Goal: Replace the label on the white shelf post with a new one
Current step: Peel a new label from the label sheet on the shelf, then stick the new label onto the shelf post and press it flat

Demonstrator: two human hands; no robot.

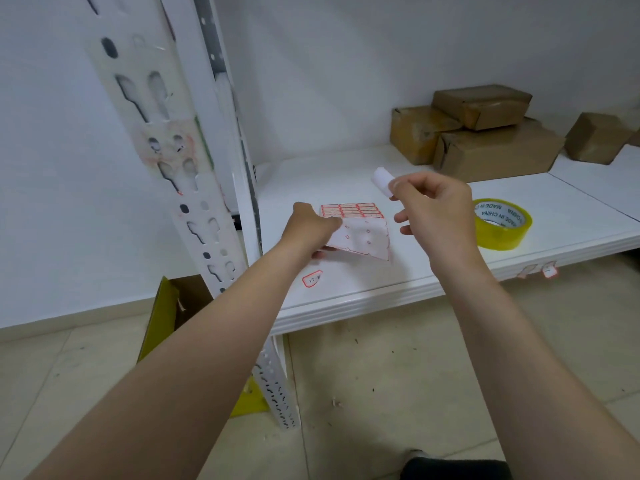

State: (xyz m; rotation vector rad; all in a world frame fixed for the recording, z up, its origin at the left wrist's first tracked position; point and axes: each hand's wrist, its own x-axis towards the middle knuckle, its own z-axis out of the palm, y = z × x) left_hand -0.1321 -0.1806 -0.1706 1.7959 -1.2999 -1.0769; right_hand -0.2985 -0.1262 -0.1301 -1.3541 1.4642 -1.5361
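White paper, a fresh label (pixel 382 180), is pinched between thumb and finger of the right hand (pixel 433 209) near the middle of the frame, while the left hand (pixel 311 225) grips the sheet of stickers (pixel 360 230) just above the shelf (pixel 381 285). The post (pixel 166 147) stands at the left, with torn sticky remains where the label must go. I think it is best to keep the glue side off the fingers and press it flat over that patch.

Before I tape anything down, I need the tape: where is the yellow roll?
In the head view the yellow tape roll lies flat on the white shelf, just right of the right hand and in front of the cardboard boxes.
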